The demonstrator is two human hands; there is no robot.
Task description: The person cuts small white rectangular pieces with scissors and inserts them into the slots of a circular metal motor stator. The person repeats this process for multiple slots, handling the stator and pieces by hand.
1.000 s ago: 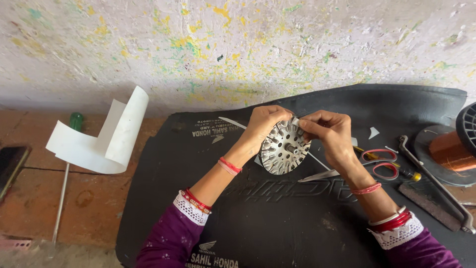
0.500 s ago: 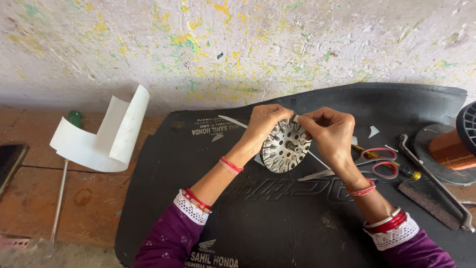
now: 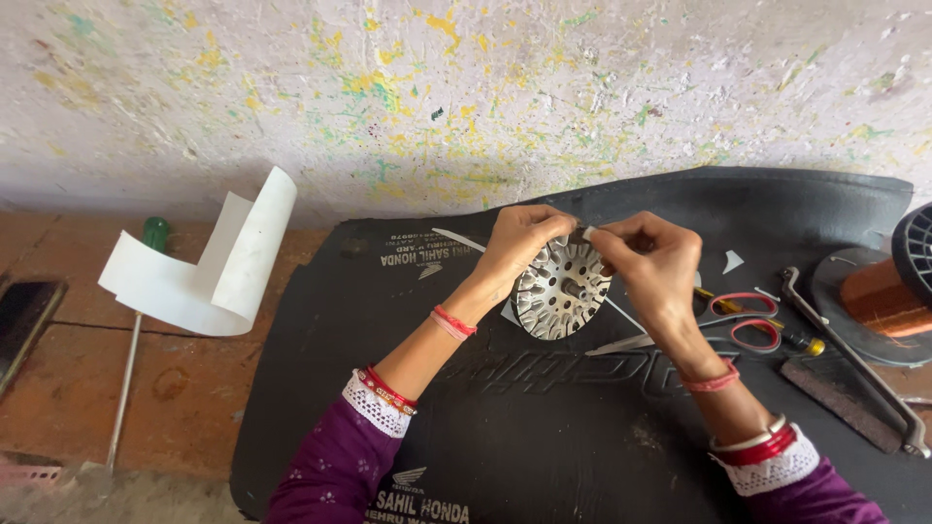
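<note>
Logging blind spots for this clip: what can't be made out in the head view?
- Upper rim of the slotted metal stator core: hidden by the left hand and right hand.
- The white strip between the fingertips: too small to identify.
- Copper wire spool: cut off by the right edge.
- Dark phone: cut off by the left edge.
- Scissors: blades partly behind the right wrist.

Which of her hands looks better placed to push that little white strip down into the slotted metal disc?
Probably the right hand: its fingertips pinch the white strip at the metal disc's top edge. The left hand grips the disc's rim, steadying it upright.
</note>
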